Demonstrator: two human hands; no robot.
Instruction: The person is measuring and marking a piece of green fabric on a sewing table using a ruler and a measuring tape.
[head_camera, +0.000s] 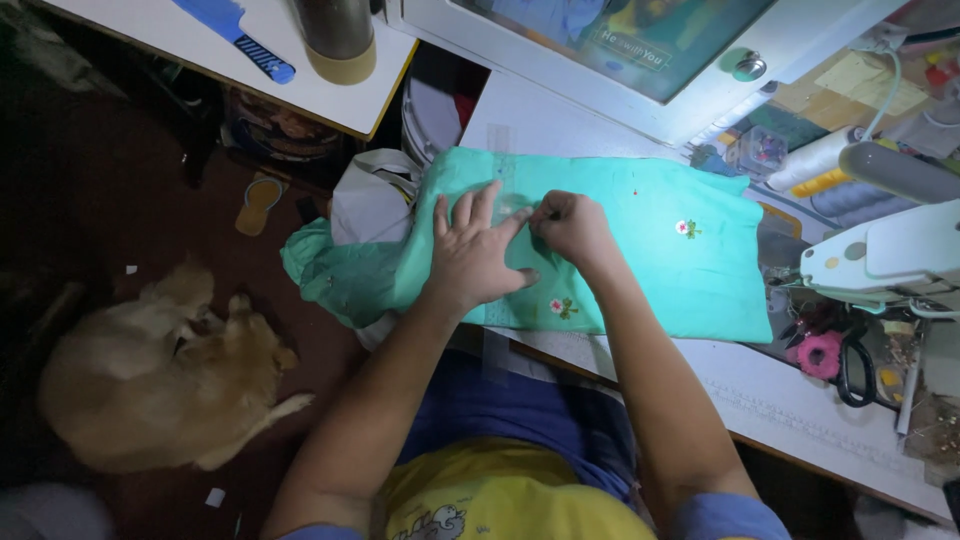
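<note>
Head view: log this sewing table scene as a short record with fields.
Left hand: left hand lies flat, fingers spread, on the green fabric
Right hand: right hand curled, fingers pinched at the fabric beside the left hand; what they pinch is too small to tell
Fabric: folded on the white table, small embroidered flowers, one end hanging over the edge
Sewing machine: sewing machine at the table's right
Tools: scissors by a pink round item
Floor: tan dog lying curled
</note>
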